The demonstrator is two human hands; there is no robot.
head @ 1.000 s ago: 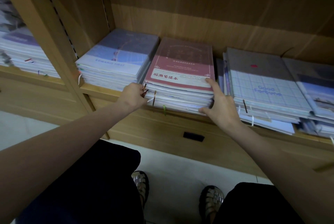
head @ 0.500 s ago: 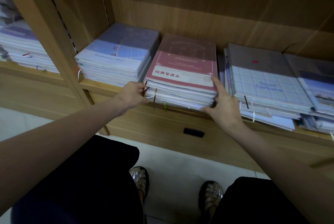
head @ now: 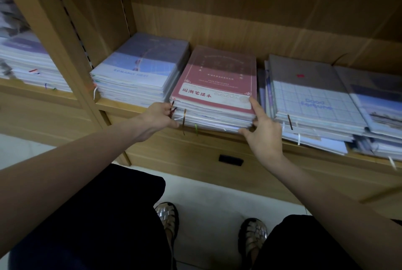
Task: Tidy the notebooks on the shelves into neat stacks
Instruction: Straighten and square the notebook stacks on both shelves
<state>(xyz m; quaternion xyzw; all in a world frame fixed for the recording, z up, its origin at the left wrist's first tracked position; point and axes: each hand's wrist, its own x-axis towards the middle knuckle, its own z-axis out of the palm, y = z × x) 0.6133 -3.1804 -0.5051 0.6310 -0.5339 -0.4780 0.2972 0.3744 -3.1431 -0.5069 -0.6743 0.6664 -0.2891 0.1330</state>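
four stacks share this shelf (head: 134, 107), and you're working the red-covered stack (head: 215, 93), second from the left. your left hand (head: 159, 117) grips its near left corner, fingers curled into the ribbon bookmarks. your right hand (head: 264, 132) grasps the near right corner, index finger up along the side, thumb under the bottom edge. the blue stack (head: 139, 71) sits just beside it on the left. the grid-cover stack (head: 311, 99) crowds your right hand, messy and fanned out, with another pile (head: 380, 104) overlapping it. more notebooks (head: 28, 62) sit past the upright divider (head: 61, 36).
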